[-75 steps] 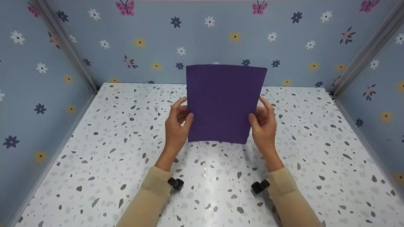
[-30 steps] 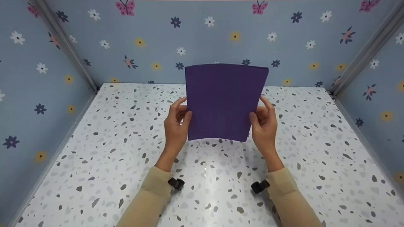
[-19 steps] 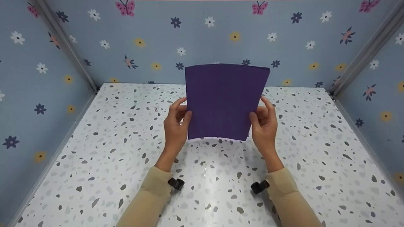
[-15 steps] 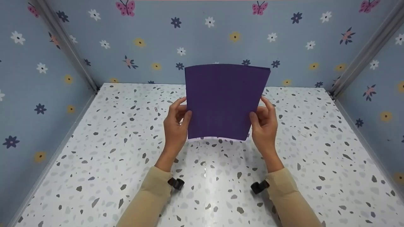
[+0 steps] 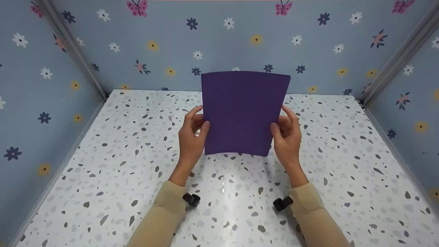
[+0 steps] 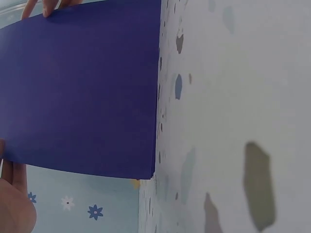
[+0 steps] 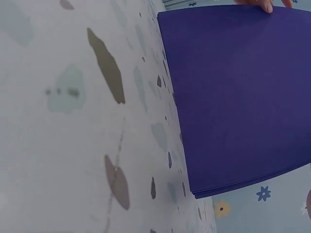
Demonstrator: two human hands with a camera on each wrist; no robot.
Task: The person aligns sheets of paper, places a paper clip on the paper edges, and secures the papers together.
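A stack of purple paper (image 5: 241,111) stands nearly upright over the tabletop, bowed slightly across its width. At its left edge my left hand (image 5: 192,140) grips it, thumb on the near face and fingers behind. My right hand (image 5: 287,140) holds the opposite edge in the same way. Several sheet layers show along the side of the paper stack (image 7: 243,107) in the right wrist view. The left wrist view shows the lower edge of the purple paper (image 6: 87,92) close over the table surface. Most fingertips are hidden behind the sheets.
A speckled white table (image 5: 137,192) lies beneath, enclosed by blue flower-patterned panels (image 5: 219,41) at the back and both sides. One small paper clip (image 5: 169,118) lies left of the stack. Dark wrist cameras (image 5: 192,199) sit at the sleeve cuffs.
Over the last half second the lower edge of the paper stack has dropped a little and its upper right corner has shifted slightly inward. Both hands keep their grip.
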